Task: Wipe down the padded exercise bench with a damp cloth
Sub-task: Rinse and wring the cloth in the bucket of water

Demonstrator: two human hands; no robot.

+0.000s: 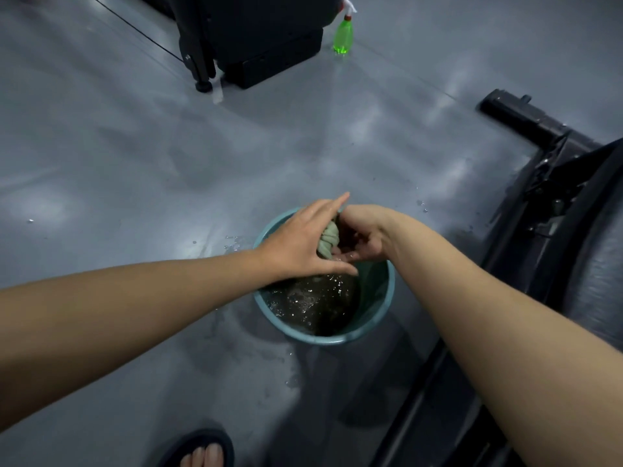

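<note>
Twisted cloth [328, 242] in right hand [362, 239] grip (left hand [303, 242] seemingly flat).

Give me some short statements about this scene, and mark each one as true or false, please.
1. The twisted cloth is held over the bucket. True.
2. The bucket is dry inside. False: it holds water.
3. The spray bottle lies on its side beside the bucket. False: it stands upright on the floor, far from the bucket.
4. The right hand grips the cloth. True.
5. The left hand is a closed fist. False: its fingers are straight and spread, next to the cloth.
</note>
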